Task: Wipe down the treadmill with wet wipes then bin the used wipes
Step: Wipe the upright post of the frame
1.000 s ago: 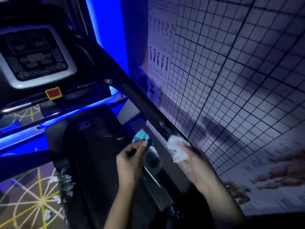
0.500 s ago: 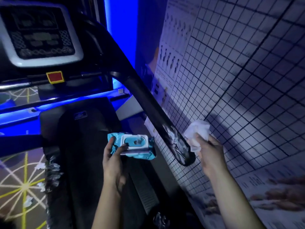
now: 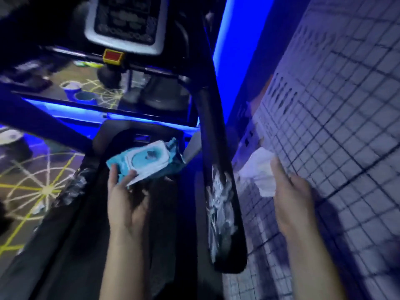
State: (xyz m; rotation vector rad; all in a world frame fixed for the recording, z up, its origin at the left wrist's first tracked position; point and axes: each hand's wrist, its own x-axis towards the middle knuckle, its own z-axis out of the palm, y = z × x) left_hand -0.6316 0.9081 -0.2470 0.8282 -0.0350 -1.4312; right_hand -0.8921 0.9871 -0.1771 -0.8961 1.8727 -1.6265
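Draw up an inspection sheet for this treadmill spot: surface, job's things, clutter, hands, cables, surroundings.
Surface: treadmill handrail is dark, with ragged whitish patches on its near end; belt is dark, detail unclear.
Job's things: wet wipes pack, lid flap appears open; white wipe, crumpled, just right of the handrail.
Clutter: blue tubs on the floor beyond the treadmill, blurred.
Hands: left hand grips the near end of the wet wipes pack; right hand pinches the white wipe.
Cables: nothing seen.
Surroundings: console above; tiled wall on the right; patterned floor on the left; no bin seen.
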